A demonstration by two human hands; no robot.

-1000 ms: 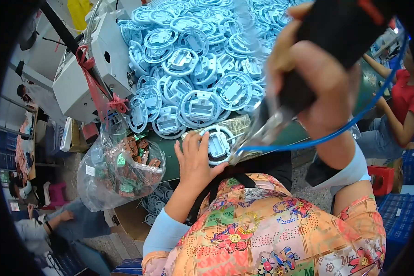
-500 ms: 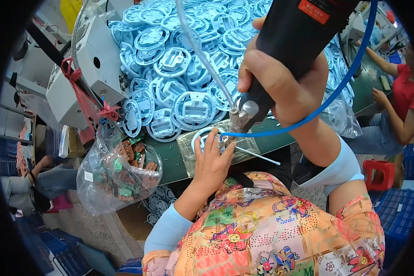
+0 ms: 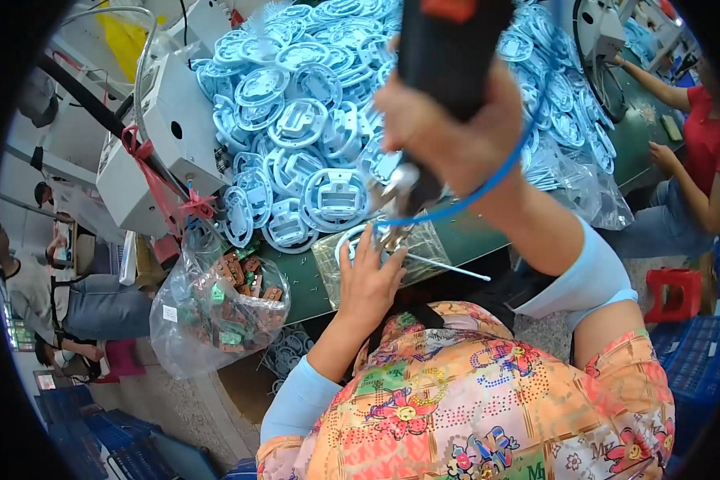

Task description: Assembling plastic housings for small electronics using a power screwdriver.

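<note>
My right hand point(image 3: 456, 140) grips a black powered screwdriver point(image 3: 448, 48) held upright, its metal tip point(image 3: 394, 216) pointing down at a light blue round plastic part point(image 3: 352, 244). A blue cable point(image 3: 496, 176) loops around my right wrist. My left hand point(image 3: 370, 280) lies flat on that part, pressing it onto a clear jig plate point(image 3: 420, 252) at the edge of the green table point(image 3: 304, 280). A thin white rod point(image 3: 448, 268) lies across the plate.
A big heap of light blue round parts point(image 3: 312, 120) covers the table. A clear bag of small brown and green components point(image 3: 224, 312) hangs at the table's left edge beside a grey box point(image 3: 168, 128). A person in red point(image 3: 696, 176) sits right, near a red stool point(image 3: 672, 292).
My right hand has shifted left and down with the screwdriver, bringing its tip onto the part. My left hand stays on the part.
</note>
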